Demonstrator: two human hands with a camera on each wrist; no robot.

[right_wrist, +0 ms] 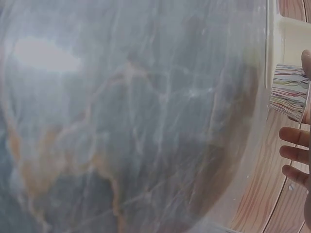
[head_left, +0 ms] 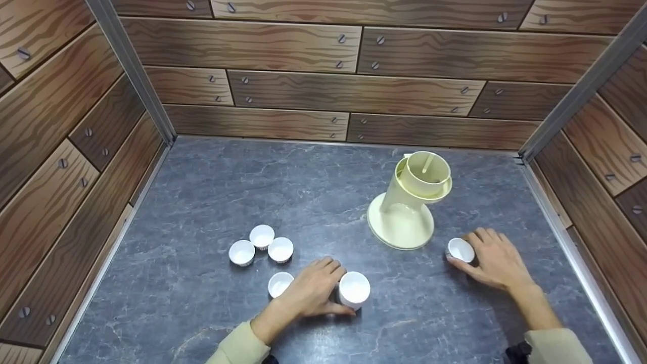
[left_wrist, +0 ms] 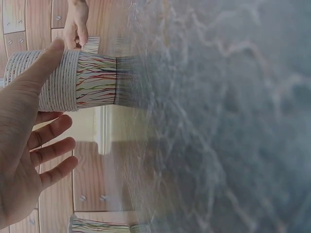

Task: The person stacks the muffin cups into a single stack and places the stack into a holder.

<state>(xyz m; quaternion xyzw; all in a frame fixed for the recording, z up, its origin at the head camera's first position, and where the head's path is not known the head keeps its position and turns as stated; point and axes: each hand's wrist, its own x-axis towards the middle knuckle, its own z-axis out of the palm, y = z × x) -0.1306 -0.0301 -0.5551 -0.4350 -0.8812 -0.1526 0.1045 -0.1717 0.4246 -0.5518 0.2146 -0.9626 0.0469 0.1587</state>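
My left hand point(head_left: 316, 290) grips a stack of nested white paper cups point(head_left: 354, 288) between thumb and index finger, the other fingers loose. In the left wrist view the stack point(left_wrist: 95, 80) shows many rims above one wall printed with coloured wavy lines. My right hand point(head_left: 498, 260) holds a single paper cup point(head_left: 460, 251) at the right, thumb on its near side. That cup point(right_wrist: 290, 90) bears the same wavy lines in the right wrist view. Just left of my left hand stands another paper cup point(head_left: 280, 284), partly hidden by the hand.
A pale yellow stand point(head_left: 402, 227) with a round base and a cylindrical holder point(head_left: 428, 174) on top stands at back right. Three paper cups point(head_left: 262, 236) cluster at the left. Wood-patterned walls point(head_left: 293, 91) enclose the grey marbled table point(head_left: 212, 187) at the back and sides.
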